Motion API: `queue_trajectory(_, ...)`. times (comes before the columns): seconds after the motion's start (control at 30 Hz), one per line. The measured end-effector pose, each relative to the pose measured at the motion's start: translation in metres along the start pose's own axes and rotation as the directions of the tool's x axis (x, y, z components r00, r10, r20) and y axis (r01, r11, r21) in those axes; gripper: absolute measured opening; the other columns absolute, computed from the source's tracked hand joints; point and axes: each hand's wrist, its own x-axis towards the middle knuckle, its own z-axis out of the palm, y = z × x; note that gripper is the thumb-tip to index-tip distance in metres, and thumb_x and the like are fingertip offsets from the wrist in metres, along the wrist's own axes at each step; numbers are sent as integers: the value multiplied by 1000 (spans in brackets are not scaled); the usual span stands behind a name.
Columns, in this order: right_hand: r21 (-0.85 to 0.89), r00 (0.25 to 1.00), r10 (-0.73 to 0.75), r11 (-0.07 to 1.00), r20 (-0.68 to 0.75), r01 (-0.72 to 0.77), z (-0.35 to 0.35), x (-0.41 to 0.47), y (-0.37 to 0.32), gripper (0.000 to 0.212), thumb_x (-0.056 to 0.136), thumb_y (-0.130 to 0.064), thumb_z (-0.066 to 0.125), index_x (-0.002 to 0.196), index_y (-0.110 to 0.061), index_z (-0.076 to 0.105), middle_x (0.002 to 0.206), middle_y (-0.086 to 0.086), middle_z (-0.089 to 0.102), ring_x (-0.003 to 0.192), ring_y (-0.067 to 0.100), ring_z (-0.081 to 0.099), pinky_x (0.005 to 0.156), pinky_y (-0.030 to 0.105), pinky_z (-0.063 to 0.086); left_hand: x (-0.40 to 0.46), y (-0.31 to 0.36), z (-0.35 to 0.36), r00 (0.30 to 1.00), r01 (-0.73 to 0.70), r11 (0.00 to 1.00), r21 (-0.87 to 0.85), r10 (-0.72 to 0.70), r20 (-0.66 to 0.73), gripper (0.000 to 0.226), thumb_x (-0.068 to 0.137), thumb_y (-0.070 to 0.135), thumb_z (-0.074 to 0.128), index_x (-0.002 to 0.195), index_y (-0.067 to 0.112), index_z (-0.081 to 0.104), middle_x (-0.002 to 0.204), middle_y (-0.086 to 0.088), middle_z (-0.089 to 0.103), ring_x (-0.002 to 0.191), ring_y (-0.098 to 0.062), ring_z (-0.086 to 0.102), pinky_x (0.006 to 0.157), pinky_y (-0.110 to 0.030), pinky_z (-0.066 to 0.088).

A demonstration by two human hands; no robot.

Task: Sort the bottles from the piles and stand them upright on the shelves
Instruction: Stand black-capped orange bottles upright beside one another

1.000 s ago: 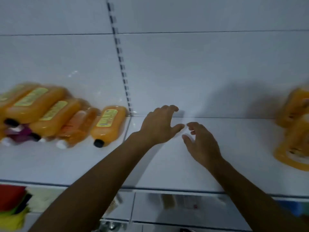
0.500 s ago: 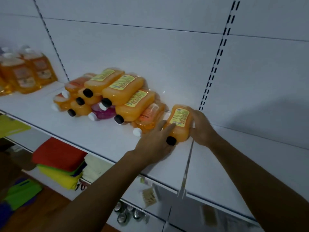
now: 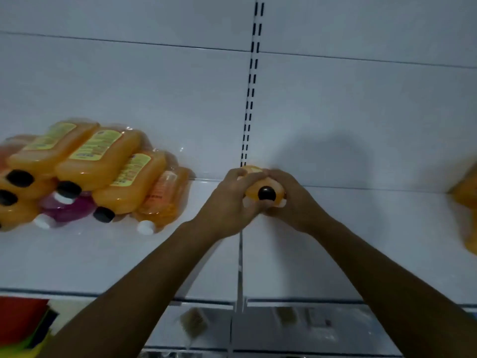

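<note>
Bottles lie in a pile [image 3: 85, 174] on the left part of the white shelf [image 3: 129, 259], all on their sides with their caps toward the camera — most are orange with yellow labels and black caps, one is purple [image 3: 69, 210] with a white cap, and a paler orange one [image 3: 164, 200] with a white cap rests at the pile's right edge, against the back panel. Well apart from that pile, at the seam where two shelf boards meet below the slotted upright [image 3: 251, 81], one orange bottle [image 3: 263, 188] with a black cap is gripped between both hands, its cap facing the camera and its yellow label just showing at the top. The left hand [image 3: 229, 202] wraps it from the left, fingers curled over the top and thumb below. The right hand [image 3: 294, 200] clasps it from the right, fingers curled round its far side. Whether the bottle's underside touches the shelf cannot be told — the hands hide it. At the right edge of the view, blurred orange bottles [image 3: 467, 215] sit on the same shelf, cut off by the frame. Below the shelf's front lip, at lower left, folded red and yellow cloths [image 3: 23, 329] are stacked on a lower level, and small blurred items show behind the lower shelf edge.
</note>
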Motion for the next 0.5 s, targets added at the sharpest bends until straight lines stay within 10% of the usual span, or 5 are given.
queue_trajectory(0.2,32,967,154,988,-201,-151,-74,-39,9,59,70,-55,73,119,-31,52,109,-17,62,98,4,62,81,25,54,54,37,45,999,-22,984,-175,17,-35,69,80,61,63,139,33,44,124,5,53,94,-7,56,75,-14,43)
queue_trajectory(0.33,65,944,264,964,-196,-256,-135,-67,18,57,72,-61,68,122,-44,46,108,-14,62,96,5,64,70,23,55,89,55,86,995,5,959,-283,23,95,96,69,56,76,148,24,32,136,5,49,112,-11,51,88,-27,42)
queue_trajectory(0.5,4,931,302,952,-206,-307,-194,-92,36,54,83,-45,64,131,-38,41,116,-10,59,103,5,60,71,22,54,124,88,153,976,16,929,-369,66,210,54,76,39,78,121,18,57,113,3,66,98,-14,64,85,-41,56)
